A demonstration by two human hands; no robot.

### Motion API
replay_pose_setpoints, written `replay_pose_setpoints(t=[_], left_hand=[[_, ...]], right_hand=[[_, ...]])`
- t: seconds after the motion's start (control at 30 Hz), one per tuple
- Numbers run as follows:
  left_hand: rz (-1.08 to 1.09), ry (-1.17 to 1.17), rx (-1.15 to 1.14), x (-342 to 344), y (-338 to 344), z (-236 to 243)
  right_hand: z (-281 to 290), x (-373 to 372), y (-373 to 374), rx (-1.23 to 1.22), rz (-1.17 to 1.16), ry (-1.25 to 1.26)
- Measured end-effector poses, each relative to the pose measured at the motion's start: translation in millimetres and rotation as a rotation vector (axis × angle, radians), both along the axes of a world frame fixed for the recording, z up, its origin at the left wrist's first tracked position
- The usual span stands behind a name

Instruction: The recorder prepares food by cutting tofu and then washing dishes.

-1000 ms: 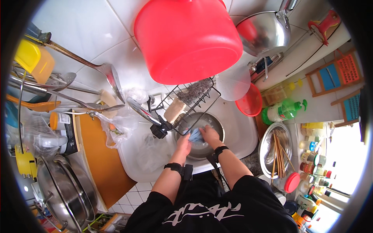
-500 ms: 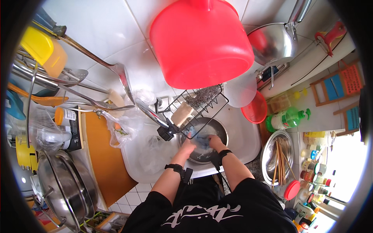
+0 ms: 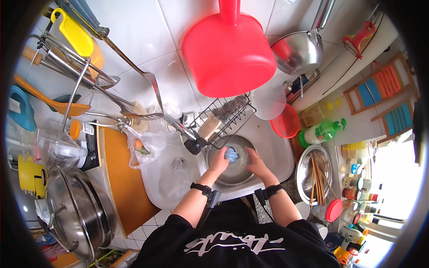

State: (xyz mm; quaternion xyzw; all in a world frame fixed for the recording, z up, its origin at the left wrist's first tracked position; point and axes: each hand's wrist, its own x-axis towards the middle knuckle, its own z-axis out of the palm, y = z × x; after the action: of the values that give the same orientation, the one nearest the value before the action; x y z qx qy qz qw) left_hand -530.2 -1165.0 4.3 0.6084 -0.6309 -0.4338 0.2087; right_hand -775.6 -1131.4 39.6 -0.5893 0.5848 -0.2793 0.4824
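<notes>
In the white sink below me sits a round grey metal pan (image 3: 239,172). I cannot tell whether its inside or its underside faces up. My left hand (image 3: 218,161) is closed around a crumpled blue cloth (image 3: 231,154), over the left part of the pan. Across from it, my right hand (image 3: 257,165) is at the pan's right edge with fingers apart and no object seen in them. A black wire rack (image 3: 223,123) just beyond the pan holds a pale sponge block (image 3: 209,127) and a grey scouring mesh (image 3: 232,107).
The sink (image 3: 279,156) also has a clear plastic bag on its left. A large red dipper (image 3: 228,53) and a steel pan (image 3: 298,51) hang ahead. Utensils hang at left. A green pump bottle (image 3: 322,132) and a steel bowl (image 3: 305,172) with chopsticks stand at right.
The pan's face looked dark and wet before and now looks plain grey. My right hand has moved right to the pan's edge. The blue cloth is now bunched in my left hand.
</notes>
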Motion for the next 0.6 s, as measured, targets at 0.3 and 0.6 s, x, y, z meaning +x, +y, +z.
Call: replay_pose_setpoints(t=[0.3, 0.6], left_hand=[[0.476, 1.109, 0.575, 1, -13, 45], [-0.21, -0.127, -0.194, 28, 15, 51]], right_hand=[[-8, 60, -23, 0.273, 0.116, -0.291], [-8, 62, -33, 0.65, -0.094, -0.717]])
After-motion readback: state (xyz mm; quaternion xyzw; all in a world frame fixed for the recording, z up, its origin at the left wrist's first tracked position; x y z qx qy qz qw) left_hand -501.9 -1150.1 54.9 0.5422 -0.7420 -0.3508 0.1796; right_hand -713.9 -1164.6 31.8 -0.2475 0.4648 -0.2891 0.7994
